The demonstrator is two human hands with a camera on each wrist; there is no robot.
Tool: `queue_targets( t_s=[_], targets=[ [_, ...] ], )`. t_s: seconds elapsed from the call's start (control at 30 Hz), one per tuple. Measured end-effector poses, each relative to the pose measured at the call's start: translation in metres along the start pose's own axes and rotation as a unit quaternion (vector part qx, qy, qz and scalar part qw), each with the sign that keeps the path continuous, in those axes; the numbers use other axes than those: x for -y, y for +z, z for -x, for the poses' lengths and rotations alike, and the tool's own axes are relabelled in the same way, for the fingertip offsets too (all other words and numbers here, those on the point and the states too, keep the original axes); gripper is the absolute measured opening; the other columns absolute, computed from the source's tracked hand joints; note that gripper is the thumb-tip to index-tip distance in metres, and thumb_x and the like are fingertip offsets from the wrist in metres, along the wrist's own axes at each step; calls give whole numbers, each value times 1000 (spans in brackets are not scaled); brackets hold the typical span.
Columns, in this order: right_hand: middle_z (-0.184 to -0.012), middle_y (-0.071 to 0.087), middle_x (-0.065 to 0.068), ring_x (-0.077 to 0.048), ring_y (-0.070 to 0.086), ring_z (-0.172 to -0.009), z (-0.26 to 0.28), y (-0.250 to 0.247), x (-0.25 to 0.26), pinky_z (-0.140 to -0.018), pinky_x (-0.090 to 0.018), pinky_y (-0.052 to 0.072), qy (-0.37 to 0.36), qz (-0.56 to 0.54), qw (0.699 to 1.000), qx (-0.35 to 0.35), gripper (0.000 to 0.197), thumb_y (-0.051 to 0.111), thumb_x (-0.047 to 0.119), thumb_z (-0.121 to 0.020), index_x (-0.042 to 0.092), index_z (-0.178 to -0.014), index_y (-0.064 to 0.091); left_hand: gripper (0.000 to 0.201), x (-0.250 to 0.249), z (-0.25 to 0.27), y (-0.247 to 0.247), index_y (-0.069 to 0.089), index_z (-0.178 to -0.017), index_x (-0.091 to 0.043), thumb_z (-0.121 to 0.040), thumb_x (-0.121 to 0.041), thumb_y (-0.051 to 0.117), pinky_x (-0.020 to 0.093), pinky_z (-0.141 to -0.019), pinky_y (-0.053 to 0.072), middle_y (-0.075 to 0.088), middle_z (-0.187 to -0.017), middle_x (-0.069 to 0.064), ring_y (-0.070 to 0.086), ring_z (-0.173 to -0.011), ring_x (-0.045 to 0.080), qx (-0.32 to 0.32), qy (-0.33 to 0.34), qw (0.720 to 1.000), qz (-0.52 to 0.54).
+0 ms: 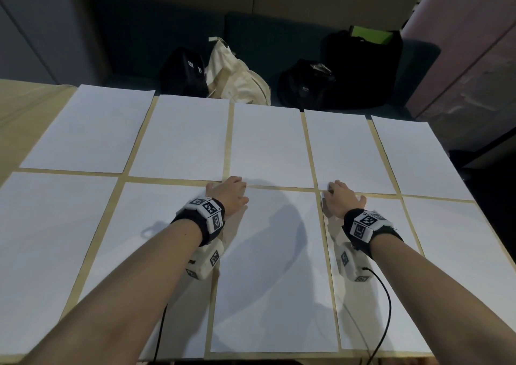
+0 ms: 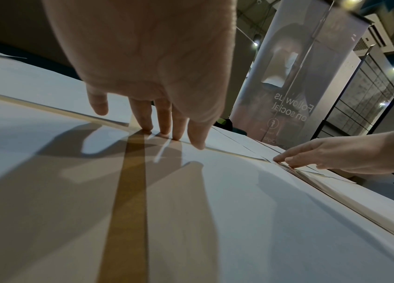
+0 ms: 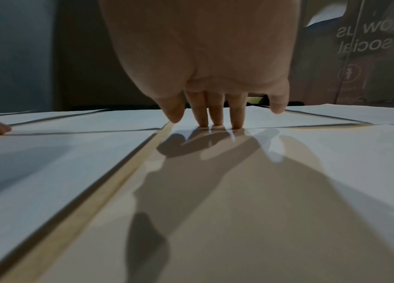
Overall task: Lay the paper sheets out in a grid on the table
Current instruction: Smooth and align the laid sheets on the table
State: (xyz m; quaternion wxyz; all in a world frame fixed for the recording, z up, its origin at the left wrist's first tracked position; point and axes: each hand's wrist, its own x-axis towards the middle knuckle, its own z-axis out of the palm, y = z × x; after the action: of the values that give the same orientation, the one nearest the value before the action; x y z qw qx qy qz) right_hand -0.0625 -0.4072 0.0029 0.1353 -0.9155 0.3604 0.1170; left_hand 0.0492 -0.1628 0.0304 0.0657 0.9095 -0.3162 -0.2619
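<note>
White paper sheets lie in two rows on the wooden table (image 1: 28, 99), with narrow strips of wood showing between them. My left hand (image 1: 229, 190) rests with straight fingers (image 2: 164, 122) on the far left corner of the near middle sheet (image 1: 273, 275), at the crossing of the gaps. My right hand (image 1: 339, 197) presses straight fingertips (image 3: 217, 118) on the far left corner of the neighbouring near sheet (image 1: 354, 317). In the left wrist view the right hand (image 2: 336, 157) shows at the right. Neither hand holds anything.
Beyond the table's far edge a dark bench carries a cream tote bag (image 1: 237, 77) and black bags (image 1: 307, 85). Black cables (image 1: 388, 308) from the wrist devices trail over the near sheets. A tall banner (image 2: 288, 86) stands behind the table at the right.
</note>
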Motion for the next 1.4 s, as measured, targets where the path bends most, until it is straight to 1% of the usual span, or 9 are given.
queue_targets(
  t_s=[0.13,0.2,0.27,0.47,0.7,0.8,1.03,1.2,1.4],
  targets=[
    [-123,49,-3,-24,50,-116,-1,-2,1,-108,-53,18,4,-1,1000,7,30,33,25,-96,12,-112,55,56,0,2,1,37,-140,-12,-93,-39,26,29,-107,15,32,-150,2,26,-139,11,17,4,999,36],
    [-123,50,-3,-25,50,-116,-2,-1,2,-108,-53,18,6,0,1000,9,29,34,24,-95,12,-111,55,64,1,2,1,34,-144,-14,-88,-45,26,34,-112,13,29,-154,2,27,-141,15,10,-4,999,47],
    [-123,50,-4,-25,50,-116,-3,-1,3,-108,-54,18,6,0,1000,10,29,34,24,-95,12,-110,55,53,2,1,1,32,-145,-15,-96,-36,35,40,-115,15,25,-155,1,24,-143,16,8,-7,1000,28],
    [-123,50,-4,-25,50,-116,-3,-2,4,-108,-53,18,12,-5,1000,11,30,33,24,-96,11,-110,56,48,0,3,-1,32,-144,-13,-99,-29,34,35,-112,16,24,-154,-1,22,-142,10,20,2,1000,9],
    [-124,50,-4,-26,51,-116,-3,-4,6,-108,-52,19,15,-3,1000,12,31,34,24,-95,10,-111,56,47,2,-1,1,34,-143,-15,-99,-30,34,38,-114,15,23,-155,-3,19,-143,8,19,3,1000,-2],
    [-123,50,-4,-26,51,-114,-3,-4,7,-108,-53,19,14,-8,1000,9,30,34,23,-95,10,-109,57,49,5,-5,5,32,-145,-19,-98,-32,35,44,-116,12,19,-157,-7,20,-144,10,12,-7,999,30],
    [-127,50,-3,-25,50,-118,3,-6,12,-109,-53,16,2,-30,1000,-2,32,34,23,-95,13,-112,59,50,15,-7,5,30,-146,-21,-98,-34,36,44,-117,5,15,-159,-8,22,-144,11,-14,-18,998,63],
    [-143,39,-7,-27,43,-129,26,-12,21,-112,-52,14,-30,-24,999,12,38,47,25,-91,11,-127,51,48,20,6,-1,33,-145,-20,-98,-31,39,42,-117,7,18,-158,-5,21,-144,11,-27,-15,998,52],
    [-144,38,-7,-24,39,-132,51,-3,25,-113,-52,13,-52,-7,998,20,48,61,27,-85,12,-130,48,62,23,21,20,29,-146,-22,-91,-34,54,45,-117,4,16,-159,-4,17,-145,13,-16,0,999,40]
  ],
)
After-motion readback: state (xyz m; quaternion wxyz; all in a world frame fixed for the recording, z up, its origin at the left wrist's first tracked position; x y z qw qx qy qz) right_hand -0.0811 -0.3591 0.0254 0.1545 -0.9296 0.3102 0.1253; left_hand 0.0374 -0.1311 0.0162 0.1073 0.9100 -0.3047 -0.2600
